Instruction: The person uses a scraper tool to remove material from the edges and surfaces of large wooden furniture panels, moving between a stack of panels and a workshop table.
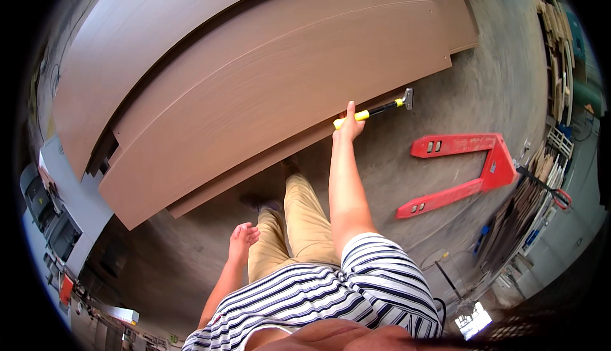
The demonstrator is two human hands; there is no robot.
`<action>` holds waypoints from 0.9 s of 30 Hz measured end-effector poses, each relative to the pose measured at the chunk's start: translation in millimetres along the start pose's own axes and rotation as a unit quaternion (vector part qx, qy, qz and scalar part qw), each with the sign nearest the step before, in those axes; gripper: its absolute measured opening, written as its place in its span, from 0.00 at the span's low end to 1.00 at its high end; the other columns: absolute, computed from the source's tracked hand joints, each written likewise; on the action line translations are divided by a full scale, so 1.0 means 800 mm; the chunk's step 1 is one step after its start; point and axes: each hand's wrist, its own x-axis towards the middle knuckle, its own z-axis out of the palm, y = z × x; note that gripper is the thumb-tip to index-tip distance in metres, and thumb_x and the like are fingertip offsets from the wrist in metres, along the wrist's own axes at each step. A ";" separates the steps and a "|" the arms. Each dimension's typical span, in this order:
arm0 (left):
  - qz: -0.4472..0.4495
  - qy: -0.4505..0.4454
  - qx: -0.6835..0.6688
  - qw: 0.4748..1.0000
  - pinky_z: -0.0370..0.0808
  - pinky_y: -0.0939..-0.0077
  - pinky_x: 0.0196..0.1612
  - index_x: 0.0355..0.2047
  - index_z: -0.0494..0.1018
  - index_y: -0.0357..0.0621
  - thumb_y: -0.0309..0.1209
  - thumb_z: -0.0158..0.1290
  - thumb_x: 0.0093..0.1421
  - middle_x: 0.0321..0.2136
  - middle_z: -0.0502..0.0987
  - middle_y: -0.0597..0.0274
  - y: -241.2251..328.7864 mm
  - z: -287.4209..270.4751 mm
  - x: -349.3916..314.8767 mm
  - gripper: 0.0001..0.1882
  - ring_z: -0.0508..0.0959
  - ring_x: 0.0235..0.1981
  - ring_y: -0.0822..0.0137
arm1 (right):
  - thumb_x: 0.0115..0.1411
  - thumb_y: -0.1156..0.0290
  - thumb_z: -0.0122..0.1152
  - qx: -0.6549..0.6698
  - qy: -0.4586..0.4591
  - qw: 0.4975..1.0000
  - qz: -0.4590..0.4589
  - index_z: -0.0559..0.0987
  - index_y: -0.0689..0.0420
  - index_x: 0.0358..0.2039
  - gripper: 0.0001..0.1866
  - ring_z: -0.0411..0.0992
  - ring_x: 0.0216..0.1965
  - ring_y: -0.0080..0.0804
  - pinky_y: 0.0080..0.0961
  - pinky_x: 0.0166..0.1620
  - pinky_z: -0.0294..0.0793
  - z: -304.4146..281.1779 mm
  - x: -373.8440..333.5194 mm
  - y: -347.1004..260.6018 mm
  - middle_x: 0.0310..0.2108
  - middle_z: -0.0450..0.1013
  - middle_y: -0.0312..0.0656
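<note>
My right hand point(348, 126) is closed round the yellow grip of a long-handled scraper point(385, 107). Its black shaft points right and ends in a grey metal head. The hand is beside the near edge of a stack of large brown panels point(286, 77); whether it touches them I cannot tell. The top panel has one curved long side and small holes near its ends. My left hand point(244, 239) hangs by my thigh, fingers loosely bent, with nothing visible in it. The panels lie in front of me, away from that hand.
Another large brown panel stack point(146, 39) lies beyond, across a narrow gap. A red pallet jack point(455, 144) stands on the concrete floor point(375, 166) to the right. Boards point(557, 64) are piled along the far right. A pale machine table point(83, 211) is at the left.
</note>
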 end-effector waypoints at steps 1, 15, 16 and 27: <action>0.000 -0.003 0.000 1.000 0.76 0.69 0.45 0.50 0.66 0.38 0.41 0.43 0.70 0.39 0.76 0.53 0.000 0.000 -0.004 0.19 0.78 0.40 0.62 | 0.60 0.71 0.65 -0.016 0.003 1.000 -0.006 0.65 0.59 0.47 0.20 0.74 0.37 0.30 0.30 0.40 0.78 0.000 0.006 -0.006 0.39 0.71 0.40; 0.001 -0.010 0.093 0.996 0.77 0.70 0.43 0.49 0.67 0.38 0.41 0.44 0.70 0.38 0.77 0.54 0.024 -0.024 -0.039 0.18 0.79 0.38 0.64 | 0.69 0.55 0.44 -0.273 -0.134 0.949 0.079 0.56 0.60 0.38 0.19 0.74 0.13 0.39 0.30 0.16 0.74 -0.044 -0.246 0.031 0.18 0.69 0.47; 0.005 -0.008 0.100 0.995 0.77 0.70 0.43 0.49 0.67 0.38 0.41 0.44 0.70 0.38 0.77 0.54 0.031 -0.027 -0.041 0.18 0.79 0.38 0.64 | 0.70 0.55 0.43 -0.264 -0.124 0.950 0.110 0.56 0.61 0.37 0.20 0.73 0.12 0.39 0.30 0.15 0.74 -0.035 -0.258 0.025 0.18 0.69 0.48; 0.010 0.014 0.130 0.991 0.78 0.71 0.41 0.48 0.69 0.40 0.38 0.43 0.70 0.37 0.78 0.56 0.053 -0.064 -0.061 0.15 0.79 0.36 0.66 | 0.70 0.58 0.41 -0.189 -0.075 0.968 0.144 0.58 0.65 0.43 0.19 0.70 0.11 0.36 0.31 0.13 0.74 0.030 -0.169 -0.042 0.29 0.70 0.52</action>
